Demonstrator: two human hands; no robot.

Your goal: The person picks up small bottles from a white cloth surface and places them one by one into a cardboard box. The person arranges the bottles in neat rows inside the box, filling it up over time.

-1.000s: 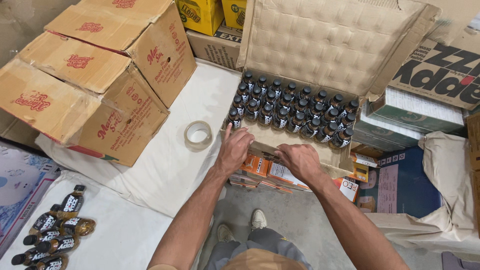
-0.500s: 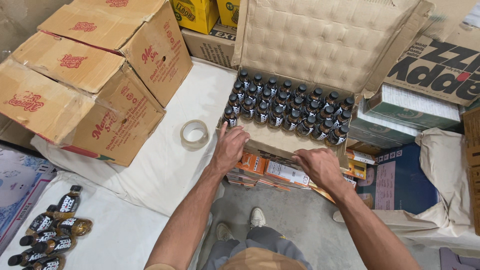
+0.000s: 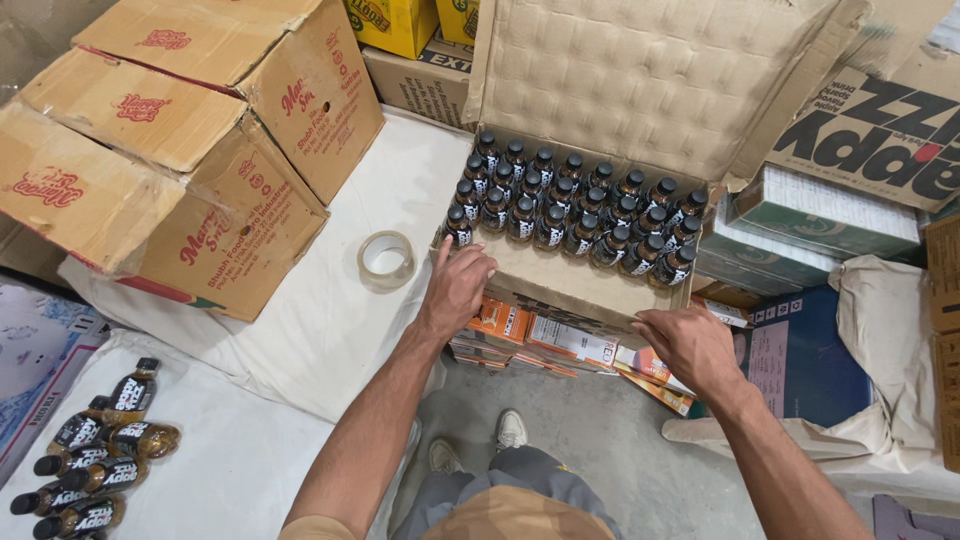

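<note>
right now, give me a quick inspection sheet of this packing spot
surface: white cloth over the work area, bare concrete floor below
job's things: open carton with rows of dark capped bottles at its far side
clutter: tape roll, loose bottles at lower left, flat packs under the carton
hands: left hand on the carton's near flap; right hand at its near right corner; both empty
cables: nothing seen
surroundings: stacked cardboard boxes
</note>
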